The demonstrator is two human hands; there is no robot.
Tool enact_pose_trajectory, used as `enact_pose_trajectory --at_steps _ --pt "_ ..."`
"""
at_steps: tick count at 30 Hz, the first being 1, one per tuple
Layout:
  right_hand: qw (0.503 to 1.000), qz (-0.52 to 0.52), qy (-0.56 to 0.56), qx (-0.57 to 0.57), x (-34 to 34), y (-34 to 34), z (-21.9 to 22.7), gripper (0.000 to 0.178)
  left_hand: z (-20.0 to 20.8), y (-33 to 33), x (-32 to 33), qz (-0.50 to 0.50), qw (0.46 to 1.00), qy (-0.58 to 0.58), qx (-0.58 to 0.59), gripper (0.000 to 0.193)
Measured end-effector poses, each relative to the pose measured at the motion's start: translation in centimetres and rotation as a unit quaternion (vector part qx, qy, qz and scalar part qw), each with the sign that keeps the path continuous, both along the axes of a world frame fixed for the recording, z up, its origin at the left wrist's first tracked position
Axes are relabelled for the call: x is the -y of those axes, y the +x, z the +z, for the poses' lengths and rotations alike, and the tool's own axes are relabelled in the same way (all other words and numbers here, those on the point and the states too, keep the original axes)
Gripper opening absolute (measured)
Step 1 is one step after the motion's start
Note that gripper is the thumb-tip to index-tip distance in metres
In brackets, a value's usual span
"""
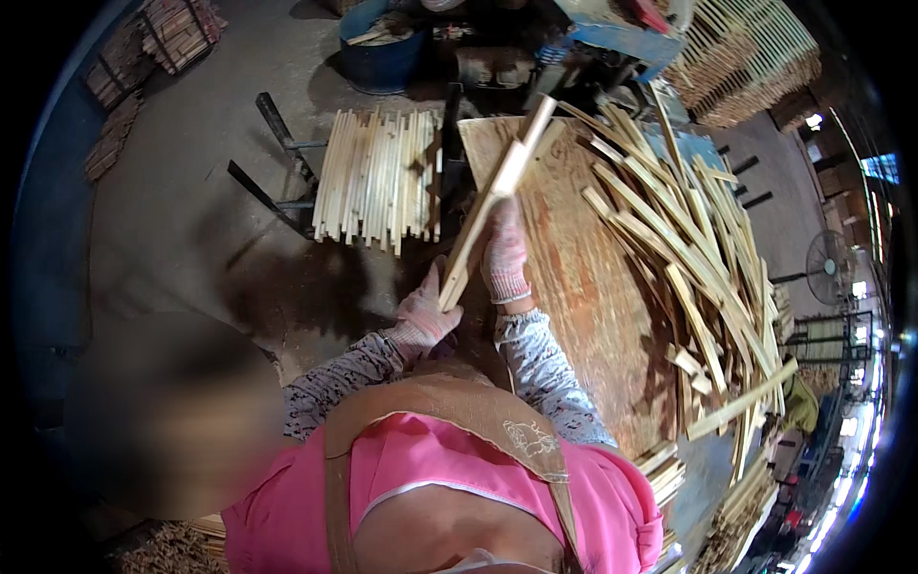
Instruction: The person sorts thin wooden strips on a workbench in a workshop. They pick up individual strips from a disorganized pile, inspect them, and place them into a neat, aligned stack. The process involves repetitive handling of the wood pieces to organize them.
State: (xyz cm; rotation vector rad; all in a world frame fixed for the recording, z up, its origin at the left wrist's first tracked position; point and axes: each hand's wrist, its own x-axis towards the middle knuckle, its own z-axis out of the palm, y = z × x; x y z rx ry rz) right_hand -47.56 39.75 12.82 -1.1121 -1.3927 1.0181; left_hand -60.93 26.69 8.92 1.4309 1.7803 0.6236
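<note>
A few long pale wooden strips [513, 167] slant up and away in front of me, at the left edge of a plywood tabletop [564, 258]. Around their near end is my left hand [426, 314], in a pinkish-white knit glove, closed on the wood. Farther up, my right hand [507, 253], gloved alike, grips the same strips from the right side; some of its fingers are hidden. Beyond my left hand, a row of pale strips [378, 182] lies side by side on a metal rack [304, 145] with dark upright posts.
A loose heap of wooden strips [688, 249] covers the tabletop's right side. Behind stand a blue tub [382, 59] and blue machinery [622, 43]. Stacked wood [741, 67] rises at the far right, and bundles [182, 33] at the far left. A fan [827, 263] stands at right.
</note>
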Motion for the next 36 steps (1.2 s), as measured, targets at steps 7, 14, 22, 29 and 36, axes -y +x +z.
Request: enact_pose_trajectory --at_steps 7,14,22,29,36 --pt "0.978 0.147 -0.139 -0.05 -6.4 -4.8 -5.3 0.049 -8.6 -13.7 -13.6 0.189 0.966 0.08 0.159 0.099" --pt "0.935 0.147 -0.318 0.052 -8.1 -4.0 -8.5 0.052 -18.9 -16.7 -29.8 0.218 0.962 -0.109 0.125 0.097" --pt "0.887 0.046 -0.441 0.125 -8.2 -6.1 -5.2 0.053 -28.7 -13.6 -38.6 0.092 0.982 -0.163 0.027 0.092" --pt "0.84 -0.075 -0.524 0.119 -8.3 -6.9 -0.4 0.053 -40.1 -13.6 -41.2 -0.344 0.868 0.051 -0.354 0.033" --pt "0.848 -0.102 -0.476 0.208 0.0 -1.6 -0.7 0.055 -37.2 -14.4 -42.6 -0.204 0.953 -0.169 -0.148 0.088"
